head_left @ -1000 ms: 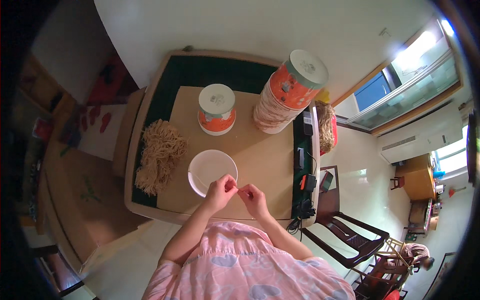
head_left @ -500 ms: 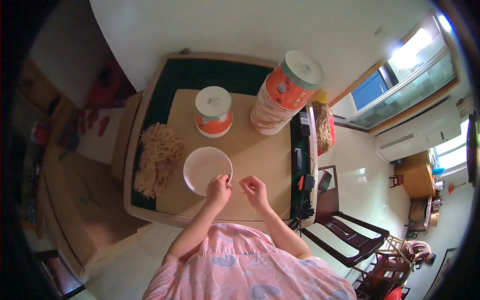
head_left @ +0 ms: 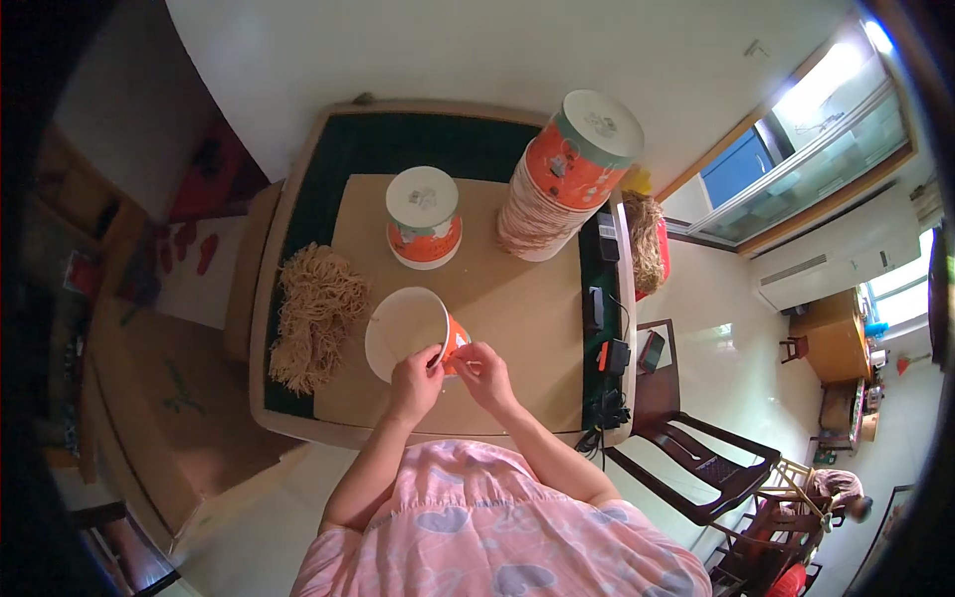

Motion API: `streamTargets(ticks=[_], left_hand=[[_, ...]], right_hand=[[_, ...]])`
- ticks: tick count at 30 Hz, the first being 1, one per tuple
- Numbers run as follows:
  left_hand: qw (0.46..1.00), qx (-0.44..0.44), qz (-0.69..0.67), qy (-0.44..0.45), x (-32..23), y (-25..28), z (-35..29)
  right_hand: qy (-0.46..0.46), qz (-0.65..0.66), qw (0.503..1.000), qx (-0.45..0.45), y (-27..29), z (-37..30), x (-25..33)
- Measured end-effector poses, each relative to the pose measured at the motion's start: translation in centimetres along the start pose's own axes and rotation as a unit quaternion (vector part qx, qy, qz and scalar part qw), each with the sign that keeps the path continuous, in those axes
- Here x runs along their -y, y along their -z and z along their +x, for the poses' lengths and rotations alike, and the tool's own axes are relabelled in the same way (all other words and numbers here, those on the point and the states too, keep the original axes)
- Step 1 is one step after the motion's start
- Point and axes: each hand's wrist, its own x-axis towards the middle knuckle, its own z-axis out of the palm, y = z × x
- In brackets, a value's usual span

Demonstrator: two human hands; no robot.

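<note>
A white-lined paper bucket [head_left: 400, 333] with an orange outside stands tilted at the near middle of the table. My left hand [head_left: 415, 380] grips its near right rim, the fingers closed around the edge. Just beside it, my right hand [head_left: 485, 374] pinches at the bucket's orange outer side. Whatever lies between those fingertips is too small to make out. A heap of tan cords [head_left: 316, 318] rests to the left of the bucket. Beyond it, another orange and green paper bucket [head_left: 424, 204] stands upside down.
At the far right of the table rises a tall stack of nested buckets [head_left: 577, 169]. Black power adapters [head_left: 613, 355] and cables line the right edge. A dark wooden chair [head_left: 696, 453] stands right of the table, and cardboard [head_left: 219, 408] lies to the left. Another person [head_left: 838, 493] is at the lower right.
The bucket has tilted so its orange side shows on the right. My right hand has moved left, from apart to touching the bucket beside my left hand.
</note>
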Motion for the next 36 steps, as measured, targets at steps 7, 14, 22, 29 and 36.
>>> streamTargets(ticks=[7,14,22,29,36], left_hand=[[0.998,0.053,-0.032,-0.002,-0.3,-0.7,-0.1],[0.995,0.093,-0.011,-0.036,0.9,-2.5,0.3],[0.994,0.086,0.055,-0.029,3.6,-5.4,-0.2],[0.997,0.068,-0.032,-0.02,4.0,-3.7,-0.4],[0.995,0.102,-0.017,-0.002,4.5,-3.3,-0.7]], right_hand=[[0.001,-0.016,1.0,-0.022,0.6,-0.5,0.8],[-0.014,-0.077,0.997,-0.012,2.8,-1.1,-1.4],[-0.108,-0.061,0.992,0.022,4.2,-2.4,-1.9],[-0.071,0.006,0.995,0.072,3.4,-3.7,2.3],[0.318,-0.128,0.939,0.023,3.3,-4.9,21.7]])
